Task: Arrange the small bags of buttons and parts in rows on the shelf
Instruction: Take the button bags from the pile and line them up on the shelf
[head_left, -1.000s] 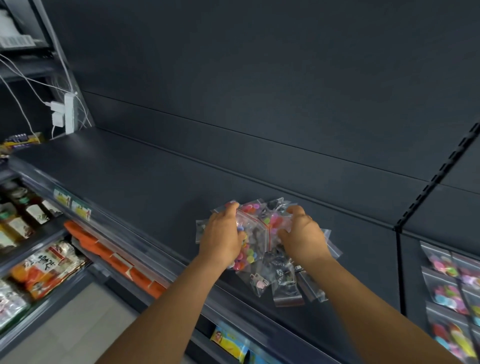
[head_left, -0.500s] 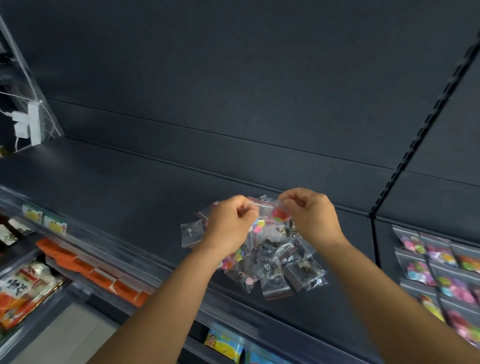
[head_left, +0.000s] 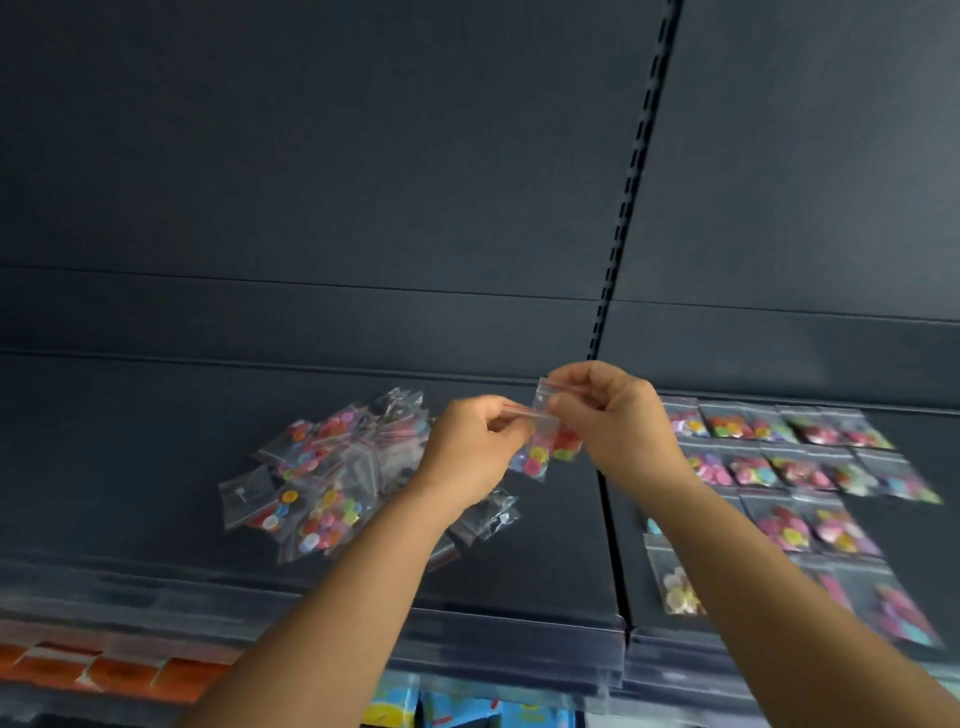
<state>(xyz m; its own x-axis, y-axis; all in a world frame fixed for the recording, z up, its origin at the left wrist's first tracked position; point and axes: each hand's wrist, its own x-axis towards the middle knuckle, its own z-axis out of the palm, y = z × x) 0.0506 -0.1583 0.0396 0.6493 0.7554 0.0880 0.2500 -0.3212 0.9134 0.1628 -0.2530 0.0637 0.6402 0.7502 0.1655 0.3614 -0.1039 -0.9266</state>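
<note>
Both my hands are raised above the dark shelf (head_left: 156, 426). My left hand (head_left: 475, 452) and my right hand (head_left: 613, 415) pinch small clear zip bags of coloured buttons (head_left: 545, 447) by their red-striped tops, between the two hands. Whether it is one bag or two overlapping I cannot tell. A loose pile of small bags (head_left: 332, 467) with buttons and parts lies on the shelf to the left, partly hidden by my left forearm. Rows of button bags (head_left: 789, 467) lie flat on the shelf section to the right.
A slotted upright (head_left: 631, 176) divides the dark back panel, and a seam (head_left: 613, 535) splits the shelf below it. The shelf front has a clear price rail (head_left: 467, 644). Orange packets (head_left: 114, 673) and blue packaging (head_left: 441, 706) show on the level below.
My hands have lifted the pinched bags off the pile and carried them right, toward the seam. The view has swung right, bringing the laid-out rows into sight.
</note>
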